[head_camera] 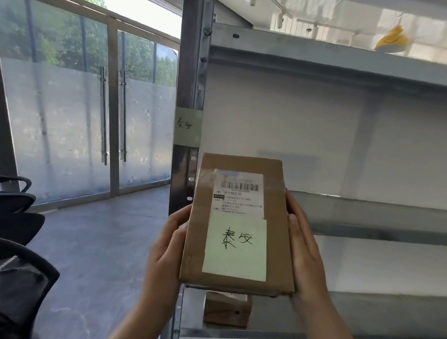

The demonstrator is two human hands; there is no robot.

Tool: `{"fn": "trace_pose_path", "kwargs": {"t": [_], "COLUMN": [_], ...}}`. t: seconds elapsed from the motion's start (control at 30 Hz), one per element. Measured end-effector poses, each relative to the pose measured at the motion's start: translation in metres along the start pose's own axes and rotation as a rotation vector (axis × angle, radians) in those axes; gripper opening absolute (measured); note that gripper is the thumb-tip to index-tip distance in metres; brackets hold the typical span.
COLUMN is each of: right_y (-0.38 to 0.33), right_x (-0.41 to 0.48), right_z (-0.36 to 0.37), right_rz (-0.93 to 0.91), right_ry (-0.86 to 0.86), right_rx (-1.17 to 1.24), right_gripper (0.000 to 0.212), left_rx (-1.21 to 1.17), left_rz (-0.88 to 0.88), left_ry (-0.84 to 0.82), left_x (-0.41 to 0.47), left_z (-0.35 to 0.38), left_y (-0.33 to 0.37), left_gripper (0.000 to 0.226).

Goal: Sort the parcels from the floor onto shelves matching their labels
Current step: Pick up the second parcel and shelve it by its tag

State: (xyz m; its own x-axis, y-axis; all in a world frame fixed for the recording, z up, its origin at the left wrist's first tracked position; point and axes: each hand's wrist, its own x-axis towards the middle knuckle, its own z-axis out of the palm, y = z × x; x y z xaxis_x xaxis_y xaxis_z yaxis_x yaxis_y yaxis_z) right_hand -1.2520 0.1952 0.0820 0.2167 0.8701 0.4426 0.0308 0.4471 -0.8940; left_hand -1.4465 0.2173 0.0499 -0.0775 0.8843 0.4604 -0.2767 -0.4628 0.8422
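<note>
I hold a flat brown cardboard parcel [282,196] upright in front of me, its long sides gripped by my left hand [168,248] and my right hand [304,252]. Its face carries a printed barcode label and a pale green note [235,247] with handwritten characters. A matching pale green tag [187,127] with the same handwriting is taped to the grey metal shelf post [192,66], just above and left of the parcel. The middle shelf [375,212] lies behind the parcel.
A smaller brown box [227,309] sits on the lower shelf [380,315] under the parcel. A yellow object [392,39] rests on the top shelf. Black mesh office chairs [5,272] stand at the left. Frosted glass doors [110,121] lie beyond the grey floor.
</note>
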Motion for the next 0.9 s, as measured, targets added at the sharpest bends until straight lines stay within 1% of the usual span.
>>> {"fn": "trace_pose_path", "kwargs": {"t": [0.17,0.23,0.33,0.4,0.57,0.73,0.9], "right_y": [-0.008,-0.011,-0.012,-0.011,-0.006,-0.004,0.005], "right_x": [0.015,0.023,0.039,0.051,0.091,0.137,0.176], "right_z": [-0.013,-0.019,-0.024,-0.026,-0.028,-0.026,-0.034], "right_rz": [0.004,0.003,-0.002,0.014,0.052,0.109,0.176], "right_ry": [0.017,0.028,0.037,0.041,0.041,0.029,0.031], "right_rx": [0.029,0.067,0.111,0.133,0.095,0.071,0.081], "right_gripper": [0.037,0.042,0.047,0.046,0.03,0.028,0.027], "left_rx": [-0.032,-0.024,0.014,0.031,0.097,0.169,0.24], "left_rz": [-0.013,-0.016,-0.015,-0.023,-0.052,-0.112,-0.211], "left_ry": [-0.05,-0.055,-0.057,-0.052,-0.003,0.035,0.067], "left_x": [0.015,0.022,0.036,0.048,0.078,0.113,0.14], "left_z": [0.021,0.029,0.038,0.043,0.055,0.067,0.087], "left_y": [0.001,-0.001,-0.001,-0.001,-0.001,-0.001,-0.009], "left_gripper": [0.025,0.03,0.024,0.025,0.026,0.029,0.033]}}
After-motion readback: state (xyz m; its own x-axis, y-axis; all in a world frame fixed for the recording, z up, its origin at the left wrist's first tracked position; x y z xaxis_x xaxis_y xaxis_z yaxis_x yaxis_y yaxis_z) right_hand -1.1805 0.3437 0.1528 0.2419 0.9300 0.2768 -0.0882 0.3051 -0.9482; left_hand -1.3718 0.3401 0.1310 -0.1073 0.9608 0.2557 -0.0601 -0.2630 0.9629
